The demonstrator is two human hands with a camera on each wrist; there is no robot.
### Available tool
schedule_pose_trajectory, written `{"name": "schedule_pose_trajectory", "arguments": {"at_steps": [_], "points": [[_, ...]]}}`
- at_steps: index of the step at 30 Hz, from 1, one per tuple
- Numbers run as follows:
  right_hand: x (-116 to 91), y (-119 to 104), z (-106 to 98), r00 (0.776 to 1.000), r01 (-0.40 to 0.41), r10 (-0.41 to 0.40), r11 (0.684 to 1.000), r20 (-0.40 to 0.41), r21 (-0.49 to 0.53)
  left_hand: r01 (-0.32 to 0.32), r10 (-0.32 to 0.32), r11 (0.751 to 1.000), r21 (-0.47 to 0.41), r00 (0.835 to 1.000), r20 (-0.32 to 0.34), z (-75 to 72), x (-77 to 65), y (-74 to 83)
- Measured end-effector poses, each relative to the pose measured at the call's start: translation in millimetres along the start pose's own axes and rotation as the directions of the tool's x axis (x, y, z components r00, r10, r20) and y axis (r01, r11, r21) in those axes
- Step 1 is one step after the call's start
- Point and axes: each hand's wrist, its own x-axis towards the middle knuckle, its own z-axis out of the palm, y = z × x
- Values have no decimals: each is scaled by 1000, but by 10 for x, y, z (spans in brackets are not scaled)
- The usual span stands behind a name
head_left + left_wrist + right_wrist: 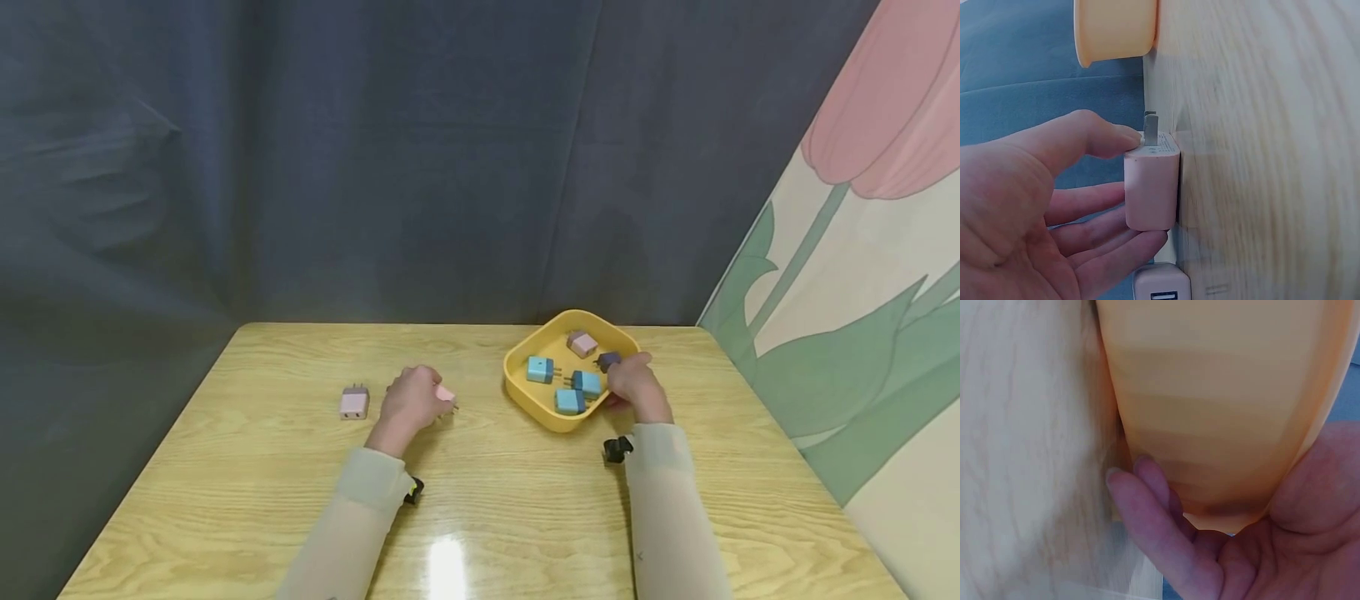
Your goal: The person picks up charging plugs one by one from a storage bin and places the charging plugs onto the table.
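My left hand [411, 400] pinches a pink USB wall charger [1152, 187] between thumb and fingers, close against the tabletop. Its metal prongs point away from the palm side, toward the yellow bin in the left wrist view. A second pink charger [354, 402] lies on the table left of that hand. At the right, my right hand [637, 385] grips the near right side of a yellow plastic bin [517, 392], its fingers against the outer wall. Inside the bin lie several blue chargers [540, 369], a pink charger [582, 343] and a dark charger [609, 361] partly beside the hand.
The wooden table [510, 517] carries everything. A dark blue curtain [420, 167] hangs behind its far edge. A wall with a painted tulip [877, 108] stands along the right side.
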Motion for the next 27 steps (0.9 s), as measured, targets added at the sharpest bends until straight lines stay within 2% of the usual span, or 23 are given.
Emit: {"name": "schedule_pose_trajectory", "arguments": {"at_steps": [4,7,11,15,21,27], "points": [[11,7,13,1000,-12,12,1000,-2,-2,-9,9,1000,16,1000,7,0,-7,2],[18,7,14,1000,-13,13,1000,-6,8,-66,64,997,36,997,37,-20,-4,-4],[27,2,11,1000,-8,8,1000,-8,8,-178,168,981,73,978,122,-61,-8,-24],[28,-4,5,1000,-1,1,1000,-4,9,-237,215,966,102,958,188,-66,-11,-40],[5,-5,1,1000,-4,4,1000,-5,5,-257,236,962,97,954,184,-35,-7,-56],[-11,-17,-1,1000,-7,7,1000,-2,-5,-206,191,969,134,974,119,-13,0,-48]]}}
